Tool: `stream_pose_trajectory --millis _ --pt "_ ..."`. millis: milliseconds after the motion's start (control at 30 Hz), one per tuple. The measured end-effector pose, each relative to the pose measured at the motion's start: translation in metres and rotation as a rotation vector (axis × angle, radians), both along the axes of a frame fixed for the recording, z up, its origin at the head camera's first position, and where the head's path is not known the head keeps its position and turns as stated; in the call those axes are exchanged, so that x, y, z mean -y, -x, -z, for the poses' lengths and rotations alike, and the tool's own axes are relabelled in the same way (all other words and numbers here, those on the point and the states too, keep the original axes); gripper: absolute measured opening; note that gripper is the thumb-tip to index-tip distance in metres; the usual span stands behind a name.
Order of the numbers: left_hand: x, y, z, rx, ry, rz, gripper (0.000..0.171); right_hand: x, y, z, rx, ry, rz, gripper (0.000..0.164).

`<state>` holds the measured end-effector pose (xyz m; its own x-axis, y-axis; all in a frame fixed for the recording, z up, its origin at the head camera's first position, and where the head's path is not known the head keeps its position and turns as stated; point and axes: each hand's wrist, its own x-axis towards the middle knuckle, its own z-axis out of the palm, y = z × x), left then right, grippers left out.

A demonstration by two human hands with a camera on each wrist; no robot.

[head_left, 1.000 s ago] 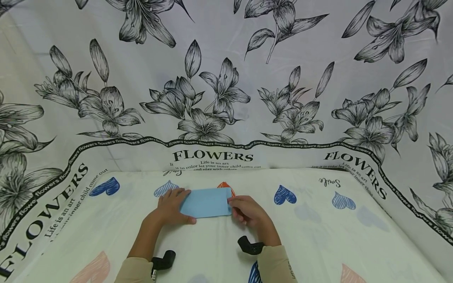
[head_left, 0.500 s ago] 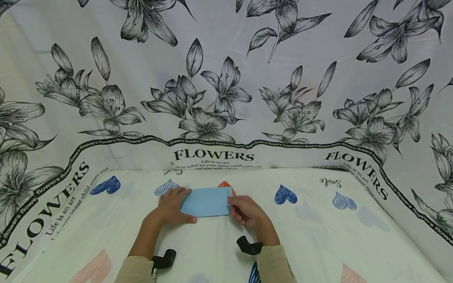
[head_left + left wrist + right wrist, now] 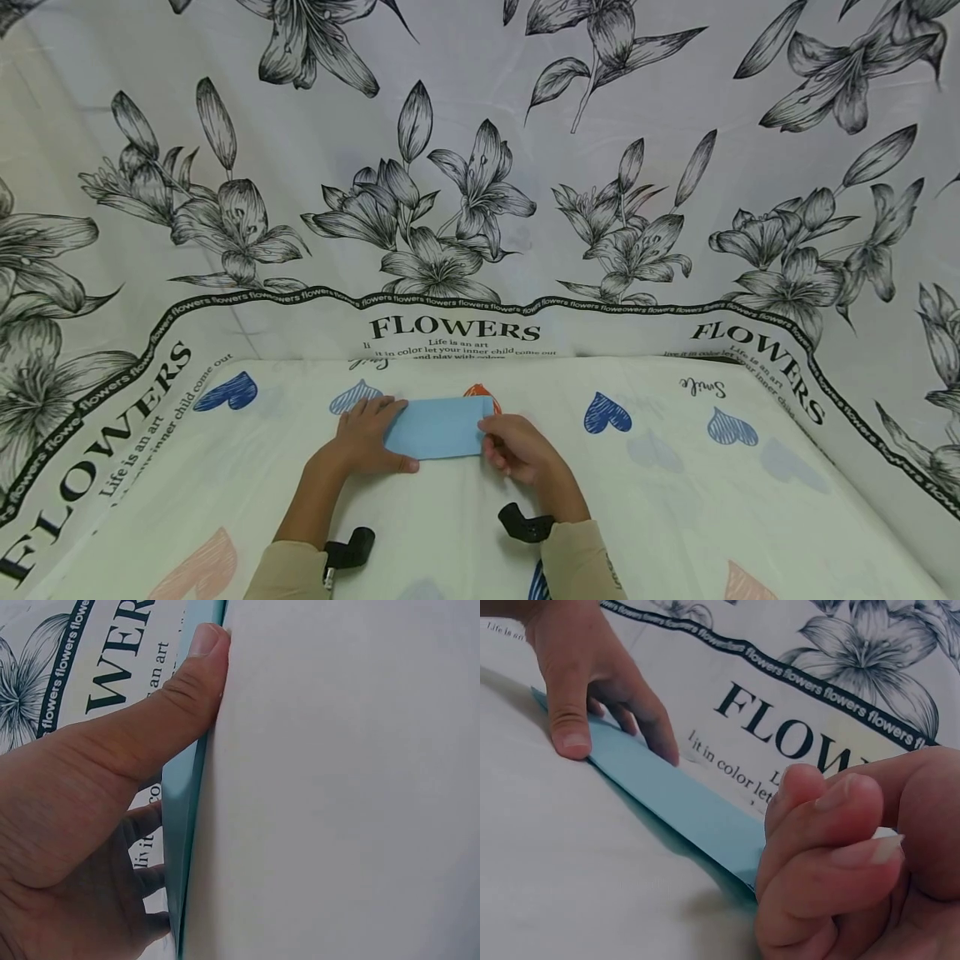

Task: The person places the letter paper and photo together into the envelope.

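Observation:
A light blue folded sheet of paper lies on the cloth in the middle of the head view. My left hand rests on its left end, fingers spread along the far side. In the left wrist view the thumb presses the paper's near edge. At the opposite end my right hand pinches the right edge between thumb and curled index finger. A narrow creased strip shows above those fingertips. The right wrist view shows the curled fingers up close, and they hide that end of the paper.
A white cloth with printed hearts covers the table. Behind it hangs a curtain with black line-drawn flowers and lettering. Black wrist devices stick out inward from both sleeves.
My right hand has shifted slightly left with its pinch on the paper's right end, and the lower right corner no longer shows. The left hand keeps its place on the paper.

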<state>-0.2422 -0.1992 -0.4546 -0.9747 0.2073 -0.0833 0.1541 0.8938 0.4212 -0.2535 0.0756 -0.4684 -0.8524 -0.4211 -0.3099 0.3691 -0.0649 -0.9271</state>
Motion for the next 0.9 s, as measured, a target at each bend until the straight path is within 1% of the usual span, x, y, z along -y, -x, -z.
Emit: stream_pose_trajectory --millis 100,167,267,367,467,633,767,833,900 --pt "-0.002 -0.001 -0.003 0.017 0.019 -0.017 0.116 -0.001 0.000 0.000 -0.025 -0.020 0.002 0.043" --pt "-0.004 -0.004 -0.006 0.033 0.034 -0.035 0.120 -0.003 0.002 0.001 -0.036 -0.043 0.007 0.053" --pt "-0.008 -0.009 -0.012 0.068 0.056 -0.068 0.124 -0.007 0.004 0.002 -0.046 -0.082 0.040 0.052" --pt "-0.012 -0.016 -0.019 0.111 0.080 -0.094 0.123 -0.013 0.005 0.003 -0.036 -0.119 0.094 0.051" --pt "-0.015 -0.022 -0.027 0.163 0.113 -0.106 0.119 -0.019 0.007 0.004 -0.024 -0.140 0.130 0.052" --pt "-0.023 -0.033 -0.043 0.222 0.202 -0.091 0.113 -0.024 0.009 0.004 -0.025 -0.148 0.139 0.056" --pt "-0.031 -0.037 -0.054 0.246 0.261 -0.073 0.106 -0.025 0.008 0.001 -0.031 -0.158 0.141 0.058" --pt "-0.036 -0.038 -0.057 0.247 0.261 -0.067 0.103 -0.024 0.008 0.001 -0.040 -0.169 0.143 0.059" --pt "-0.041 -0.039 -0.059 0.246 0.234 -0.066 0.100 -0.023 0.008 0.000 -0.049 -0.172 0.142 0.060"
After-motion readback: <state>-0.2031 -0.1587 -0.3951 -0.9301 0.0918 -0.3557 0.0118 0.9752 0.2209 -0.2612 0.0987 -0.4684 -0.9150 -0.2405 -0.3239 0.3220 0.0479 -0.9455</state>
